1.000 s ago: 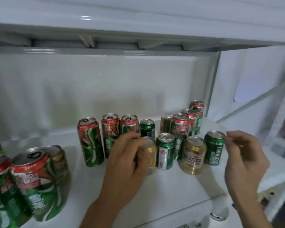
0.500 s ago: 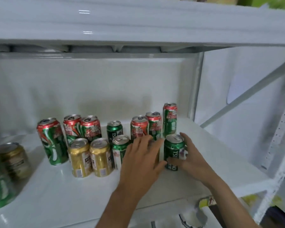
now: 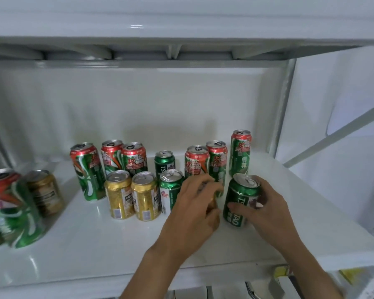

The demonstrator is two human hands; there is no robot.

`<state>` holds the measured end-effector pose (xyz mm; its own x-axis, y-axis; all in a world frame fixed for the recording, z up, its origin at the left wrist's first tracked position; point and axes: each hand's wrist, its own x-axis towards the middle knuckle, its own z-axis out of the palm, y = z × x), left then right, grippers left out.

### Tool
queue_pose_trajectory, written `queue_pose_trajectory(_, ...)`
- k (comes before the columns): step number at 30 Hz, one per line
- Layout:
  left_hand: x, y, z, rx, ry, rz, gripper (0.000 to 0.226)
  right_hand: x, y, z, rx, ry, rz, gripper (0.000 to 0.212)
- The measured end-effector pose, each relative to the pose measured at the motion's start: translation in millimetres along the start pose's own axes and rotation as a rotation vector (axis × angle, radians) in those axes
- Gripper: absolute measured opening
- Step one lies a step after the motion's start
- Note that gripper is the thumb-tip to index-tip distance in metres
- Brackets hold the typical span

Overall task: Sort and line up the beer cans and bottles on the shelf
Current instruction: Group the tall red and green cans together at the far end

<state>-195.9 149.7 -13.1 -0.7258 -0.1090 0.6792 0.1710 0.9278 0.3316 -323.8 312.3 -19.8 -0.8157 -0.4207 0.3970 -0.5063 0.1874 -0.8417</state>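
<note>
Shelf: a white shelf (image 3: 117, 244) with a white back wall and another white shelf board (image 3: 181, 18) above it.
Right hand: the right hand (image 3: 266, 203) grasps a dark green can (image 3: 239, 201) that stands upright near the front right of the group; the thumb lies across its label and the fingers curl round its far side.
Left hand: the left hand (image 3: 194, 210) is curled round a can just left of the dark green can; that can is almost wholly hidden and only a sliver of gold shows beside the thumb, so its kind cannot be told for sure.
Front row: two gold cans (image 3: 133, 195) stand upright and touching; just to their right is a green and white can (image 3: 170, 190), partly behind the left hand.
Back row: three red and green cans (image 3: 110, 162) on the left, the leftmost one standing a little forward; then a small green can (image 3: 164, 161); then three more red and green cans (image 3: 216, 160) stepping back toward the right corner post (image 3: 281, 108).
Far left: a brown gold can (image 3: 44, 193) and a large red and green can (image 3: 11, 210) stand near the frame's edge, well apart from the main group and blurred.
</note>
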Motion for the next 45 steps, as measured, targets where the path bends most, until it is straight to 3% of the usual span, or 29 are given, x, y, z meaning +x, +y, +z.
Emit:
queue_pose_trajectory(4, -24, -5, -50, -0.052, 0.104, -0.098, 0.054, -17, -35, 11, 0.052, -0.012, -0.032, 0.070)
queue_pose_trajectory(8, -56, -27, -112, 0.001, 0.122, -0.277, 0.075, -45, -70, 46, 0.112, -0.183, -0.052, 0.077)
queue_pose_trajectory(15, -96, -87, -168, 0.180, 0.223, -0.494, 0.071, -68, -101, 143, 0.203, -0.341, -0.131, 0.068)
queue_pose_trajectory(24, -105, -121, -180, 0.208, 0.296, -0.432, 0.079, -64, -124, 230, 0.108, -0.329, -0.241, 0.078)
queue_pose_trajectory(29, -108, -120, -171, 0.172, 0.452, -0.448, 0.062, -66, -122, 240, 0.109, -0.323, -0.200, 0.086)
queue_pose_trajectory(33, -98, -97, -164, 0.206, 0.584, -0.452, 0.052, -59, -120, 227, 0.114, -0.463, -0.147, 0.090)
queue_pose_trajectory(35, -85, -83, -154, 0.080, 0.649, -0.493, 0.049, -54, -115, 207, 0.084, -0.598, -0.103, 0.092)
queue_pose_trajectory(37, -76, -86, -150, -0.203, 0.577, -0.576, 0.070, -50, -107, 177, 0.045, -0.665, -0.071, 0.078)
queue_pose_trajectory(39, -54, -72, -136, -0.223, 0.574, -0.664, 0.060, -44, -92, 141, 0.081, -0.549, -0.104, 0.041)
queue_pose_trajectory(41, -25, -36, -111, -0.095, 0.566, -0.455, 0.030, -33, -73, 100, 0.082, -0.354, -0.108, 0.009)
queue_pose_trajectory(42, -9, -15, -92, -0.013, 0.504, -0.289, 0.023, -25, -65, 81, 0.073, -0.250, -0.109, 0.012)
queue_pose_trajectory(43, 12, -3, -77, 0.089, 0.376, -0.178, 0.036, -14, -59, 63, 0.065, -0.147, -0.115, 0.016)
queue_pose_trajectory(45, 55, 18, -53, 0.193, 0.107, -0.252, 0.065, 15, -46, 37, 0.054, 0.045, -0.140, 0.022)
